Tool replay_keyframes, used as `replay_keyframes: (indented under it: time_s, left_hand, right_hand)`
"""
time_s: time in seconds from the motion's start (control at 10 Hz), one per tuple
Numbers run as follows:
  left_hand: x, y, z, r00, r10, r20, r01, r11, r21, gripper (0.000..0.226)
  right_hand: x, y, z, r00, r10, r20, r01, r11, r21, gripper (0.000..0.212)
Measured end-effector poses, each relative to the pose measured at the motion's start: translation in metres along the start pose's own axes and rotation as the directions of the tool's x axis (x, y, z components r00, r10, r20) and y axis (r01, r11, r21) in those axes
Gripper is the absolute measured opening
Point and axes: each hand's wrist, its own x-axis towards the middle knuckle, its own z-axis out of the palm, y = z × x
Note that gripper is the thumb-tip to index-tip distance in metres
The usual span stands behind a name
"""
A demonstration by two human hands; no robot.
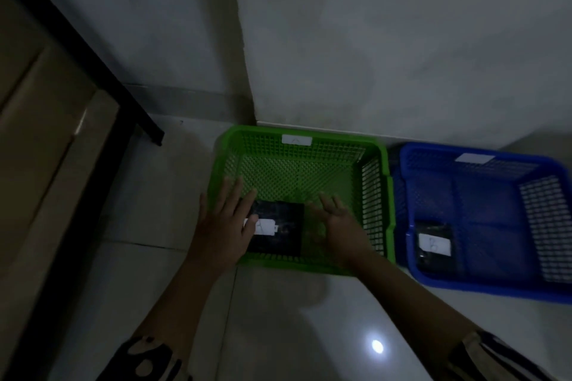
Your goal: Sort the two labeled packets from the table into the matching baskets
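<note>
A green basket [376, 161] with a white label on its far rim stands on the floor against the wall. A dark packet [283, 226] with a white label lies flat in its near left part. My left hand [224, 226] hovers over the packet's left edge, fingers spread. My right hand [339, 226] is just right of the packet, fingers apart, holding nothing. A blue basket [405, 195] stands to the right, touching the green one. A second dark labelled packet [435, 244] lies in its near left corner.
A table with a black frame [93, 62] and a pale top rises at the left. The wall corner [247, 86] sits right behind the green basket. Glossy floor tiles [278, 318] stretch towards me, with a light reflection at the lower right.
</note>
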Motion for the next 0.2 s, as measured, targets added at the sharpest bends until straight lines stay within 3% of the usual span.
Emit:
replay_keyframes:
  time_s: [0.2]
  left_hand:
    - [-0.02,0.073,-0.095,0.991,-0.005,0.136,0.003,1.0,0.015,0.052]
  right_hand:
    - [-0.098,-0.009,-0.098,0.993,0.111,-0.039,-0.107,0.99,0.09,0.06]
